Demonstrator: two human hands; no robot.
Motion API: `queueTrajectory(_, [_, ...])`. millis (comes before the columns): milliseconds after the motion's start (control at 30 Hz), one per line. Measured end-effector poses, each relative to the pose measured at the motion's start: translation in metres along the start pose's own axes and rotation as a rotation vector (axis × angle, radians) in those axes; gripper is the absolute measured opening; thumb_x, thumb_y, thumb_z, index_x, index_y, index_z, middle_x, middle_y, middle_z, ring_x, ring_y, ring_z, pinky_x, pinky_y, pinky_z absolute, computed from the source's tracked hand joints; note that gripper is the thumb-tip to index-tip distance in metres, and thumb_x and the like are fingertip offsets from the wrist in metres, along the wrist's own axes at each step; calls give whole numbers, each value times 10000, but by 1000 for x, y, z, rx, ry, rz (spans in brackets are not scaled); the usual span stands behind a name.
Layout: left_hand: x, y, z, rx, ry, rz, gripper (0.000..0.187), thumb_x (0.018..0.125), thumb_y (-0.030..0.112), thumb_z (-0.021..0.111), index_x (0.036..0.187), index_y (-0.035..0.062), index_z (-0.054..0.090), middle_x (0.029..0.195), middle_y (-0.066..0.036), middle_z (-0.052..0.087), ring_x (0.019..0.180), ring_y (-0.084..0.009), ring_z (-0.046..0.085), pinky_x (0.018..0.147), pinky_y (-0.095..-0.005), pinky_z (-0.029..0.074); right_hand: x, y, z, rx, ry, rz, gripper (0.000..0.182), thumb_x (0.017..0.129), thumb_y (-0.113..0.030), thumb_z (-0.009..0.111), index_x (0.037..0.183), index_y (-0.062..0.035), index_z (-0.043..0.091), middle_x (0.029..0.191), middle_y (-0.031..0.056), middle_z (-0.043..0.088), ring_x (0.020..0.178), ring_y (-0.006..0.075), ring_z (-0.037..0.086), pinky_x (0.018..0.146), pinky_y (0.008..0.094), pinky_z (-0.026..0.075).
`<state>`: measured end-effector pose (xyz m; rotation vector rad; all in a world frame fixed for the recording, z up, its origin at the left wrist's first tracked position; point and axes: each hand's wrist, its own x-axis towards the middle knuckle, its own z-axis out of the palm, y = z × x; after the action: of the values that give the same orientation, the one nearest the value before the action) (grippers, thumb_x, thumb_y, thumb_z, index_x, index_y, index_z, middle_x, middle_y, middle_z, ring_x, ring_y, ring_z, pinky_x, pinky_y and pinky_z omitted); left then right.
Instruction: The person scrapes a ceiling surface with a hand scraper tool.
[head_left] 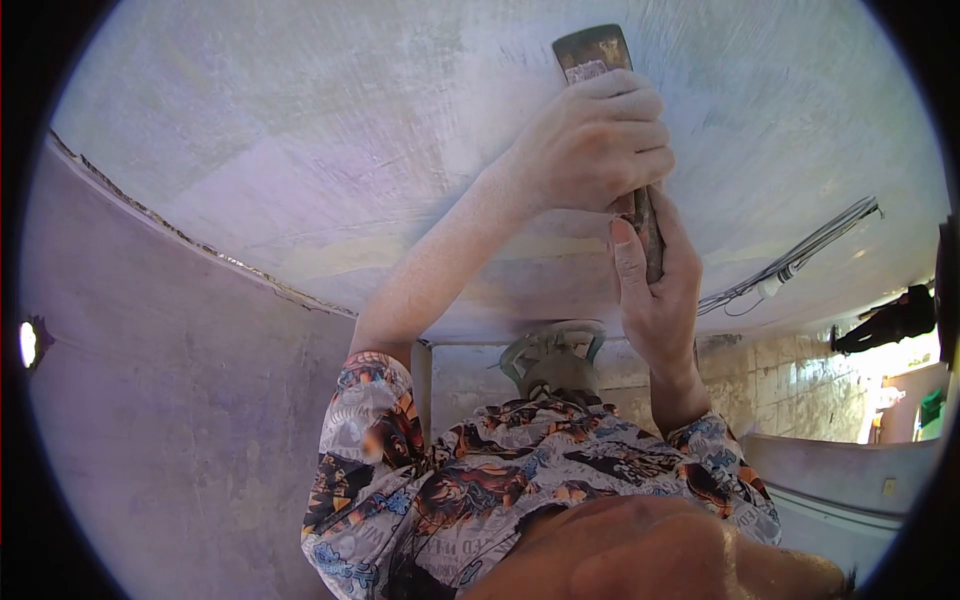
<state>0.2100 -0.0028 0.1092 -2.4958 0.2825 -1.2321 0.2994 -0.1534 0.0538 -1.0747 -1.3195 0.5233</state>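
A long, flat hand tool (pixel 596 45) with a dark, worn, plaster-smeared end lies against the pale plastered surface (pixel 300 190). My left hand (pixel 600 140) is closed around its upper part, fingers wrapped over the side, and hides the middle. Closer to my body, my right hand (pixel 665 285) grips the lower end, thumb along one side. White dust coats both hands and forearms. Whether the tool is a trowel or a sanding block cannot be made out.
Loose grey cables (pixel 800 255) with a white fitting (pixel 775 283) hang to the right. A rough seam edges the plastered surface beside a grey wall (pixel 190 390). A greenish stool-like object (pixel 590 345) is below me. Far right, a person in dark clothes (pixel 895 320) is near a bright opening.
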Motion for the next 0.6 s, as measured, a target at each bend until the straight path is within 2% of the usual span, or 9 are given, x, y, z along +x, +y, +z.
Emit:
queueTrajectory(100, [-8, 14, 4, -7, -18, -12, 192, 565, 200, 669, 676, 92, 554, 696, 2, 510, 761, -218, 551, 757, -374, 476, -9, 6, 0, 11, -22, 88, 394, 969, -85, 541, 1308, 97, 455, 951, 168, 657, 824, 152, 610, 739, 273, 482])
queueTrajectory(300, [-7, 7, -4, 28, 47, -29, 215, 525, 228, 647, 647, 96, 531, 670, 13, 505, 725, -205, 542, 748, -359, 477, -1, -3, 4, -70, -20, -67, 403, 963, -77, 542, 1311, 99, 442, 950, 194, 657, 809, 190, 642, 734, 313, 504])
queueTrajectory(367, [-13, 10, 2, 13, 87, -18, 210, 523, 227, 646, 639, 99, 527, 653, 15, 496, 706, -202, 536, 740, -358, 475, -7, -2, 3, -76, -58, 31, 397, 959, -74, 547, 1303, 98, 449, 969, 222, 661, 833, 252, 680, 736, 321, 507])
queueTrajectory(400, [-10, 10, 0, 0, 133, -2, 205, 521, 227, 645, 630, 103, 524, 636, 17, 487, 687, -198, 529, 731, -356, 473, -3, -2, 5, -76, -61, 26, 397, 959, -74, 547, 1303, 98, 449, 969, 222, 661, 833, 252, 680, 736, 321, 507])
queueTrajectory(467, [-3, 6, -7, 5, 151, -17, 207, 518, 231, 650, 621, 106, 520, 623, 19, 478, 674, -195, 523, 719, -351, 468, 4, -3, 11, -81, -9, -159, 392, 950, -66, 553, 1291, 103, 457, 974, 247, 659, 860, 314, 694, 734, 334, 510])
queueTrajectory(533, [-4, 7, -8, 14, 164, -28, 210, 514, 235, 654, 612, 110, 517, 611, 22, 469, 660, -191, 517, 707, -346, 463, 0, 0, 9, -70, -8, -131, 388, 947, -63, 555, 1283, 108, 460, 964, 251, 658, 867, 337, 691, 733, 343, 511])
queueTrajectory(600, [-14, 14, -6, 16, 61, -54, 157, 551, 235, 640, 648, 140, 561, 689, 50, 514, 791, -172, 556, 807, -331, 484, -5, 1, 12, -56, -13, -112, 385, 944, -59, 556, 1275, 113, 463, 954, 256, 656, 873, 361, 688, 732, 352, 513])
